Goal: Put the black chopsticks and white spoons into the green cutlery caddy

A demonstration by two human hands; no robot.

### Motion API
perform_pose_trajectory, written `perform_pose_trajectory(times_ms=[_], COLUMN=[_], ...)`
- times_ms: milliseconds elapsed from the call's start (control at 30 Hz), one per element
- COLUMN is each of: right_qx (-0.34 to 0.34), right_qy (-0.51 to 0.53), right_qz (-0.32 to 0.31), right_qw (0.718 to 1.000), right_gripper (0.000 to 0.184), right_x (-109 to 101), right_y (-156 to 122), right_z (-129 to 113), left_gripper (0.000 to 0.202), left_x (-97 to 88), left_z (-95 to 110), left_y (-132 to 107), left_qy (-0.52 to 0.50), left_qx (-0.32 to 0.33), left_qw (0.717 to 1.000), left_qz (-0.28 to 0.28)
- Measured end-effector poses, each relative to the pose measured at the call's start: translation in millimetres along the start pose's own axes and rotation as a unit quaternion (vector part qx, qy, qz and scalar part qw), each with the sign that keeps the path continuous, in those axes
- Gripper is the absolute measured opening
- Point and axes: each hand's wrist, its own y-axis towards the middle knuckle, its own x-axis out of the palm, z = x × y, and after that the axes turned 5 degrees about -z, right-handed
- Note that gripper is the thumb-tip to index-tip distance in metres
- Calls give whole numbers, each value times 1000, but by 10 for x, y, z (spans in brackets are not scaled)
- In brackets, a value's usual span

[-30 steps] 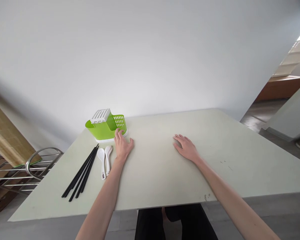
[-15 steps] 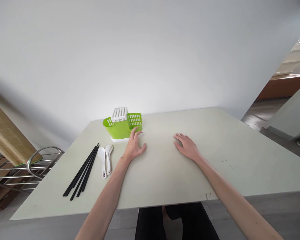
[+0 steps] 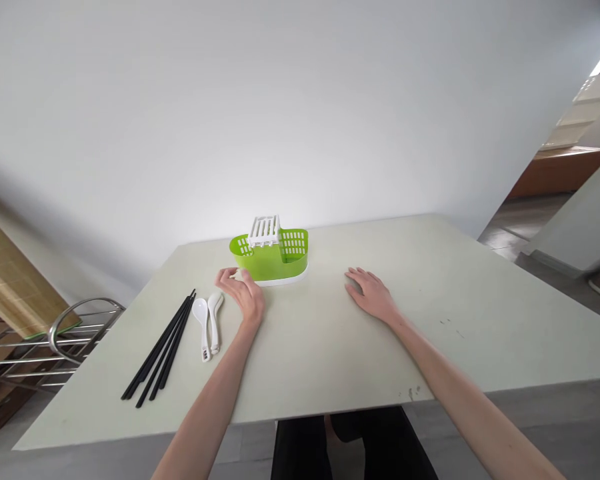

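A green cutlery basket (image 3: 270,263) stands on a white base near the wall, with a white slotted top piece (image 3: 264,231) over its middle. My left hand (image 3: 243,293) is at the basket's front left corner, holding nothing, its fingers bent toward the left. Whether it touches the basket I cannot tell. Two white spoons (image 3: 214,323) lie side by side just left of that hand. Farther left, several black chopsticks (image 3: 161,350) rest in a loose bundle. My right hand (image 3: 373,293) lies flat on the table, fingers forward, apart from the basket.
The pale table (image 3: 320,360) meets a white wall (image 3: 330,120) at its back edge. Beyond its left side are a metal rack (image 3: 80,333) and a tan panel (image 3: 23,280). My legs (image 3: 350,443) are below the front edge.
The green basket has shifted to the right along the table. My left hand has moved from its front right part to its left end. My right hand stays nearly still.
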Motion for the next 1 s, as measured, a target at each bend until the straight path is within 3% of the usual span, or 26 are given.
perform_pose_trajectory(times_ms=[67, 200, 333, 733, 867, 1000], right_qx=[-2, -6, -9, -7, -10, 26], right_qy=[4, 14, 16, 18, 41, 104], right_qz=[2, 10, 15, 28, 49, 93], right_qw=[1000, 1000, 1000, 999, 998, 990], right_gripper=[50, 49, 48, 44, 40, 30], right_x=[13, 39, 55, 33, -27, -120], right_y=[5, 13, 18, 7, -6, -30], right_z=[16, 38, 44, 23, -21, -98], left_gripper=[21, 35, 40, 40, 42, 40], left_x=[0, 1, 4, -53, -62, -71], left_z=[-63, -128, -94, 127, 146, 199], left_y=[61, 125, 122, 32, -30, -99], left_qy=[5, -27, -56, -85, -75, -40], left_qx=[-79, -198, -235, -177, -87, 77], left_qw=[997, 979, 968, 958, 943, 891], left_qz=[14, -38, -74, -208, -312, -445])
